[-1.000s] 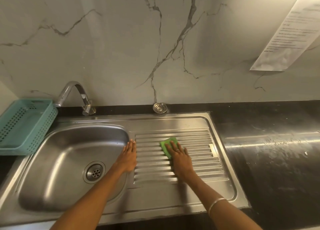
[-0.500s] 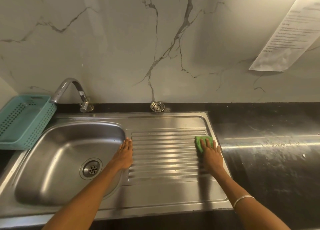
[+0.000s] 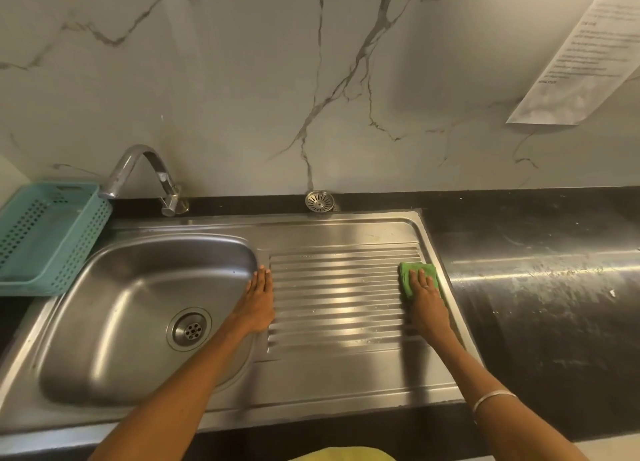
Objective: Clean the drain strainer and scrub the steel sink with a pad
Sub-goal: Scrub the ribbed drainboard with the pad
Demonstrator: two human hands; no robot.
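R hand [image 3: 426, 297] presses green pad [image 3: 412, 277] flat on sink [image 3: 346, 225] drainboard's far-right edge. L hand [image 3: 258, 301] rests flat, fingers straight, beside basin. Strainer [image 3: 319, 200] sits on table behind.

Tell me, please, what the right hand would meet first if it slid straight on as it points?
Likely the steel sink's raised back rim, then the marble wall. The right hand, flat on the green pad, points right of the drain strainer.

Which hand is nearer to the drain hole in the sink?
Left. The left hand lies flat at the bowl's right rim, near the drain hole; the right hand presses the pad at the draining board's right edge.
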